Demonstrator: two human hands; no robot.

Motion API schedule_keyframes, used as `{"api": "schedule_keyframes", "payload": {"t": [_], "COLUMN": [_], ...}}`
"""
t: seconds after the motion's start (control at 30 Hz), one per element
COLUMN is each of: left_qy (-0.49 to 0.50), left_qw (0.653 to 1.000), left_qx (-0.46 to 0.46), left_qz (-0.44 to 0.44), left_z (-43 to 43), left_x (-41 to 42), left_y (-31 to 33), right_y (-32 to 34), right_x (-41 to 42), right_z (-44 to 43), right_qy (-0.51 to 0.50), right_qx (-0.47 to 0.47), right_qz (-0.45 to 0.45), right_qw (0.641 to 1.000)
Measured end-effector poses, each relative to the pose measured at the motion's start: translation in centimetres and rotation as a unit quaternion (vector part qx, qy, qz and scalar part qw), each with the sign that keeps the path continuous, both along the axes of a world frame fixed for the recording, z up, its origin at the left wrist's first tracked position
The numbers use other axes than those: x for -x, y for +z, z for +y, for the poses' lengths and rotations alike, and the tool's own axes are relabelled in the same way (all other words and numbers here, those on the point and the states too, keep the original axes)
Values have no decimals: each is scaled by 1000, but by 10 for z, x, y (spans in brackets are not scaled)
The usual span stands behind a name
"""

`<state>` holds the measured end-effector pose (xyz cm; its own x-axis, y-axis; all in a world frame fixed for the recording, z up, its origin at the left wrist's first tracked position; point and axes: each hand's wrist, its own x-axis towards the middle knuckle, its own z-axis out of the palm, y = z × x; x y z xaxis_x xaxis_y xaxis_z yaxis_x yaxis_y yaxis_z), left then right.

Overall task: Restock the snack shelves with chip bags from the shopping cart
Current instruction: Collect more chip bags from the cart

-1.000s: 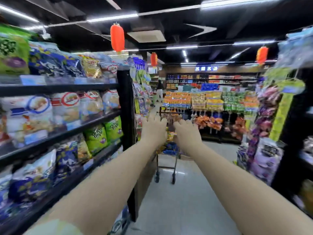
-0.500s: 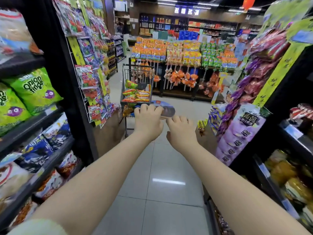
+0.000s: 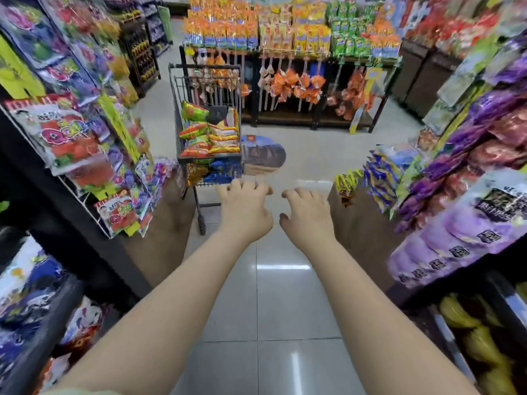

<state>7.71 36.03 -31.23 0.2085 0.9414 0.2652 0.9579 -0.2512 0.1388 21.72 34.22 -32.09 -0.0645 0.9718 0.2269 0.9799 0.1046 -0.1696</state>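
Wire, dark and gridded: cart [image 3: 208, 158] upright on pale glossy tile, long axis apparently straight away from the camera, near end toward both hands. Chip bags [image 3: 222, 138] heaped inside cart, flat and stacked, crinkled foil pillows in orange, yellow and green, blue packs lower down behind the mesh. Left hand [image 3: 245, 209] just short of cart's near right corner, fingers loosely curled downward, pinching nothing. Right hand [image 3: 309, 215] further right of cart, likewise curled and empty, apart from its partner. Bags ahead and slightly left of left hand, above cart's near rim; left hand the nearer of the two. Probable next step: reach over that rim for a top bag, soft and slippery, likely best taken by an edge seam. Shelves [image 3: 42, 303] of snacks left of cart, on the camera's side; pegged sweets [image 3: 65, 132] along cart's left flank.
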Motion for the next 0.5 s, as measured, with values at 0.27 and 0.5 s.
{"api": "schedule_keyframes", "payload": {"t": [0.27,0.5], "left_qy": [14,74], "left_qw": [998,994], "left_qx": [50,43], "left_qz": [-47,-63], "left_z": [138,308], "left_x": [-22,-40], "left_y": [-35,-34], "right_y": [-37,-48], "right_x": [-20,-52], "right_z": [141,325], "right_qy": [-14,23], "right_qx": [35,34], "right_qz": [2,14], "right_qw": [999,999]}}
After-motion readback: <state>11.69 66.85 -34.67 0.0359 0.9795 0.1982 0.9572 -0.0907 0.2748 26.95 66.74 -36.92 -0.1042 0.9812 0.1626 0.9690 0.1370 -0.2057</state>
